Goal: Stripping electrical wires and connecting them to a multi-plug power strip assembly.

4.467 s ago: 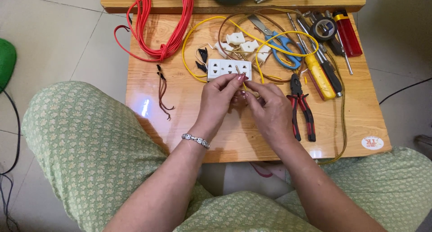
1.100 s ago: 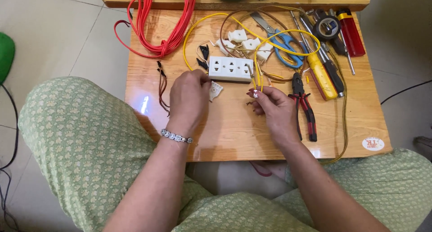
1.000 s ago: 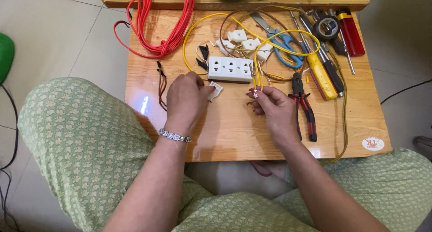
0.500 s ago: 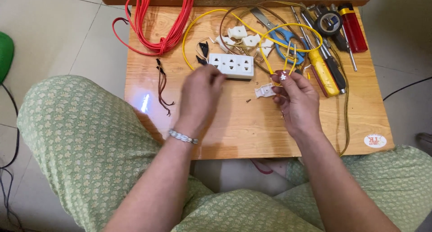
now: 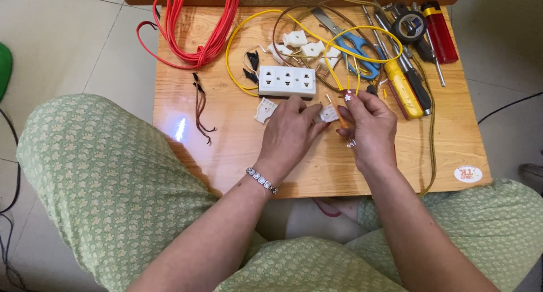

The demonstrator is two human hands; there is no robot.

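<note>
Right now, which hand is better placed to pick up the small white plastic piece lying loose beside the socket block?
Left. The left hand lies just right of the loose white piece, below the white socket block. The right hand is farther off, and its grip is shut on the yellow wire.

A low wooden bench (image 5: 237,156) with a glossy top stands on a pale tiled floor (image 5: 85,37); a light glare shows near its left edge.
</note>
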